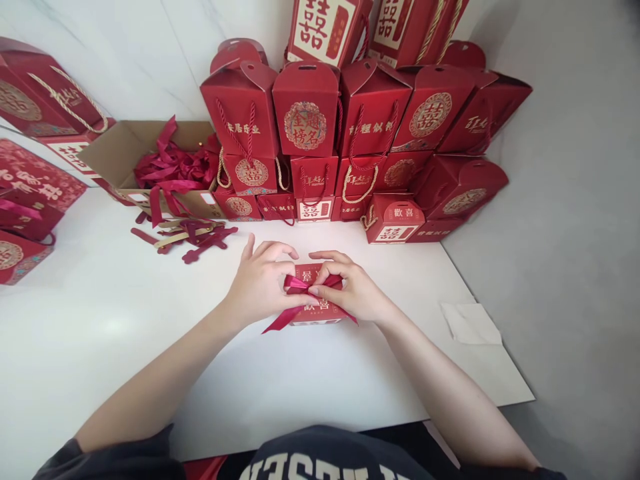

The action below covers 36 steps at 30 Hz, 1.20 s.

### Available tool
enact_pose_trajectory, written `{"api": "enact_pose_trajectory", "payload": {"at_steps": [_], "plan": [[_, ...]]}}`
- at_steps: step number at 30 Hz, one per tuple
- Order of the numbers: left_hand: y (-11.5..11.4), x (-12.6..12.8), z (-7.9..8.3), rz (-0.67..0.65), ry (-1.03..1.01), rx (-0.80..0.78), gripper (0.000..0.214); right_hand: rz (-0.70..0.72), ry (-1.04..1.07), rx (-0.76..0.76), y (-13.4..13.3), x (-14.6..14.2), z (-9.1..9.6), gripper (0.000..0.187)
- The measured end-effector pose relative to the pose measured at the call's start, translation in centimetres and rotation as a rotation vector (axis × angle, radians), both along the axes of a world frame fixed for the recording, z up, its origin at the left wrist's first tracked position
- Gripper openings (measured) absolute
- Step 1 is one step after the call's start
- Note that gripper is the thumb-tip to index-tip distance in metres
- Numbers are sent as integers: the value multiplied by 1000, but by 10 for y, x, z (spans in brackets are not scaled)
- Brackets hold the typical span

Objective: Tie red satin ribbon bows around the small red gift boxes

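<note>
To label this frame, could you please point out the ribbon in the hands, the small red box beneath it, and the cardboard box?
ribbon [280,321]: head view, on its loose tail.
small red box [320,313]: head view, on its front face.
cardboard box [113,150]: head view, on its inner wall.

Small box centred on the table, bow on top, gift boxes stacked behind, carton back left, loose ribbons before it, paper sheet right.
</note>
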<state>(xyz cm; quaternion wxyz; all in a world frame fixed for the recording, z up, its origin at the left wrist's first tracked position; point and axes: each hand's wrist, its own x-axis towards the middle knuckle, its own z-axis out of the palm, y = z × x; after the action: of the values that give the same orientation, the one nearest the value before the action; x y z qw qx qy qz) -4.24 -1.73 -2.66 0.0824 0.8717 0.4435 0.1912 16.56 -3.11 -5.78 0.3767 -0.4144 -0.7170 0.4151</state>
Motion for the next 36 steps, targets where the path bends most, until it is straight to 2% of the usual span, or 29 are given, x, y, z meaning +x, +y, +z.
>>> {"api": "enact_pose_trajectory", "payload": {"at_steps": [5, 12, 16, 23, 28, 31, 33, 34, 36], "plan": [[-7, 3, 8, 24, 63, 157, 44, -13, -13, -6, -1, 0, 2, 6], [-4, 1, -6, 79, -29, -106, 51, -32, 21, -26, 0, -3, 5, 4], [-2, 0, -11, 75, -50, -104, 50, -40, 19, -16, 1, -3, 6, 6], [-6, 1, -6, 117, -25, -148, 47, -61, 13, -93, 2, -3, 3, 1], [-19, 4, -2, 237, 51, -9, 49, -65, 1, -114, 2, -6, 3, 2], [-23, 5, 0, 189, 123, 130, 43, -63, -2, -102, 2, -6, 2, 3], [-20, 4, 3, 149, 145, 161, 42, -58, 3, -101, 3, -6, 2, 2], [-17, 3, 4, 129, 141, 135, 43, -54, 10, -105, 3, -6, 1, 2], [-10, 0, 6, 79, 91, -17, 44, -32, 37, -119, 3, -5, 0, 5]]}}
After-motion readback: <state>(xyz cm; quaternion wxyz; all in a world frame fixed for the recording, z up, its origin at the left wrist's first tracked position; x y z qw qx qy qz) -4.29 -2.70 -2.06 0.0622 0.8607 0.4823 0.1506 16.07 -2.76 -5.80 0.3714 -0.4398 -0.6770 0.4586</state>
